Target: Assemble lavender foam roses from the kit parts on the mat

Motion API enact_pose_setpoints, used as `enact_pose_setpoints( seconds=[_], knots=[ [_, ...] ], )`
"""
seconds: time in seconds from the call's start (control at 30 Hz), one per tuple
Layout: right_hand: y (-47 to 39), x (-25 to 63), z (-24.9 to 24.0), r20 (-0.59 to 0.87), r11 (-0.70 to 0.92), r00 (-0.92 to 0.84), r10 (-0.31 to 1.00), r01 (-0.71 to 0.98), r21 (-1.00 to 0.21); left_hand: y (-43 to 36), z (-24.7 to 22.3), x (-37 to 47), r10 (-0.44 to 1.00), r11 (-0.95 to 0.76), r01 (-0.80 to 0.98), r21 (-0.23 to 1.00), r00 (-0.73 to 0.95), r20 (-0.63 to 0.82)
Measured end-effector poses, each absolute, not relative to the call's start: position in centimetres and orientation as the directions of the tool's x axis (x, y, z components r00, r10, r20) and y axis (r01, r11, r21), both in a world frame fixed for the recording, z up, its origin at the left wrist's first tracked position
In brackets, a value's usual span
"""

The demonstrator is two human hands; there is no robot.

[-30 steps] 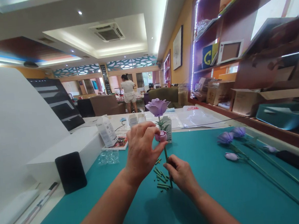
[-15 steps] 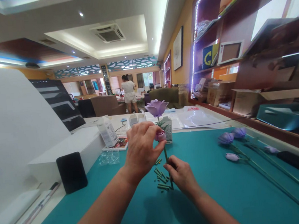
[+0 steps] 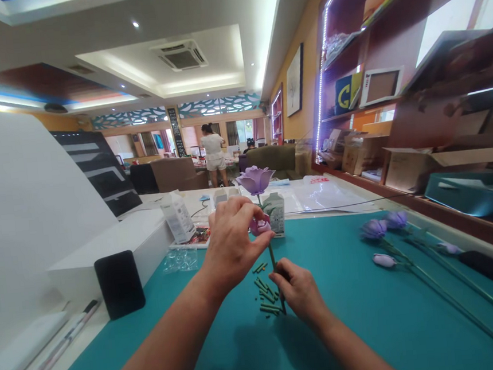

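Note:
An artificial purple flower (image 3: 256, 180) stands upright above the mat, its green stem (image 3: 272, 256) running down between my hands. My right hand (image 3: 299, 288) is closed around the lower stem. Higher up, my left hand (image 3: 236, 240) has its thumb and fingers closed on a smaller pinkish-purple bloom (image 3: 260, 225) beside the stem; the fingers partly cover it. Short cut pieces of green stem (image 3: 266, 295) lie on the teal mat (image 3: 190, 334), just left of my right hand. Behind the flower stands a white-and-green carton (image 3: 277, 214).
More purple flowers (image 3: 373, 229) on long stems lie at the right. To the left are a black upright panel (image 3: 119, 284), a white box (image 3: 109, 249), pens (image 3: 62, 342), clear plastic packaging (image 3: 180, 260) and another carton (image 3: 177, 217). A person (image 3: 214, 153) stands far back.
The flower has tilted slightly left at its top. My left hand has shifted a little left, and the small bloom has turned with it. My right hand stays on the stem.

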State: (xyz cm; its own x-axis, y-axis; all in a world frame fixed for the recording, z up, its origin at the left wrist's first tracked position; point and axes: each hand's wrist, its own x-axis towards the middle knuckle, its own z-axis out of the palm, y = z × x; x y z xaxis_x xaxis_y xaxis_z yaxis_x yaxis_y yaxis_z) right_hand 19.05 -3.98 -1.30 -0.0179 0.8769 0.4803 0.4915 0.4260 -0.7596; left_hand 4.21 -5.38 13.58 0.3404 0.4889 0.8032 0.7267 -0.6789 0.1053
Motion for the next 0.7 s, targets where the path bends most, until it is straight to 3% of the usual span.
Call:
enact_pose_setpoints(
  seconds=[0.4,0.7],
  knots=[
    [-4.1,19.0,-1.1,0.452,0.409,-0.01,0.892,0.445,-0.797,-6.2,14.6,3.6,0.588,-0.733,0.638,0.237,0.418,0.692],
    [-4.1,19.0,-1.2,0.452,0.413,-0.009,0.892,0.423,-0.806,-5.8,15.2,2.8,0.548,-0.75,0.649,0.127,0.503,0.669]
  ],
)
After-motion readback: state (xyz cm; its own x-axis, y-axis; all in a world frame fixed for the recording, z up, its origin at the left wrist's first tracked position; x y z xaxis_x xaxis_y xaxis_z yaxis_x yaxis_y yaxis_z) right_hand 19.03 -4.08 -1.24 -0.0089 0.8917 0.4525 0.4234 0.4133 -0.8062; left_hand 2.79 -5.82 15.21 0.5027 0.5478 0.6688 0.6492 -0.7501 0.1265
